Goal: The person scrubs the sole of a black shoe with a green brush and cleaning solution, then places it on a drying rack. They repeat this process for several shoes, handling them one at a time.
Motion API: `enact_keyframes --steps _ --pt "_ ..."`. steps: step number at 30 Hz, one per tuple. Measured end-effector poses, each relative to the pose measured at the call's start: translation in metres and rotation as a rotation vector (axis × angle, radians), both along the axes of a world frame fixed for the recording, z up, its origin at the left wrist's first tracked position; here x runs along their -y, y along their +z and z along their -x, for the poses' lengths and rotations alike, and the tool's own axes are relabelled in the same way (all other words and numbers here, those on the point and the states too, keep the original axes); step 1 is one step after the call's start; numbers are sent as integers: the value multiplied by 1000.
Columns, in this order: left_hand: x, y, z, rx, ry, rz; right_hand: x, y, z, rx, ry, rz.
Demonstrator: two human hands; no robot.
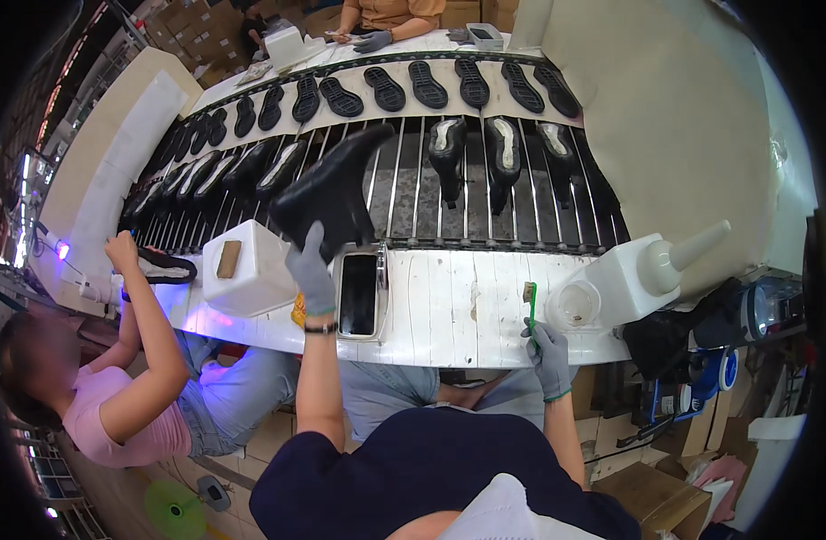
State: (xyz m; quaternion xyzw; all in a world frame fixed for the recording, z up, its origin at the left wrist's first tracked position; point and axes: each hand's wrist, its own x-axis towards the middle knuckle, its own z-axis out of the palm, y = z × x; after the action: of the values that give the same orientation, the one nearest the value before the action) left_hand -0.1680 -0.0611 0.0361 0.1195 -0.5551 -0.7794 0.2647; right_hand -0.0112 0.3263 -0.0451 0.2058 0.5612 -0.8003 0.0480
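Note:
My left hand [312,274], in a grey glove with a dark band at the wrist, grips a black boot [327,193] by its lower end. The boot is lifted and tilted over the near side of the rack, slightly blurred. My right hand [550,360], gloved in grey too, is closed round a green-handled brush [534,310] like a toothbrush, bristle end up. Just right of the brush stands a small round whitish cup [577,304]. Beside the boot and my left hand lies a white-framed box with a dark face [359,292].
A rod conveyor [404,207] carries several black uppers [503,153] and black soles [428,84]. A white spouted bottle [633,279] lies at right, a white block-shaped container [246,270] at left. A co-worker [143,378] sits at left; another person's gloved hand [373,41] shows across.

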Motion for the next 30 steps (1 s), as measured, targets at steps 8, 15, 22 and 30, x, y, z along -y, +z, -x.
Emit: enact_keyframes --steps 8,15,22,30 --pt "25 -73 179 586 -17 1205 8 -2 2 11 -36 72" --pt "-21 -86 205 894 -652 1358 8 14 2 23 11 28" --pt "-48 9 183 594 -965 1130 4 5 7 -17 91 190" --pt "-166 -33 236 369 -1114 288 -23 -54 2 -83 227 579"
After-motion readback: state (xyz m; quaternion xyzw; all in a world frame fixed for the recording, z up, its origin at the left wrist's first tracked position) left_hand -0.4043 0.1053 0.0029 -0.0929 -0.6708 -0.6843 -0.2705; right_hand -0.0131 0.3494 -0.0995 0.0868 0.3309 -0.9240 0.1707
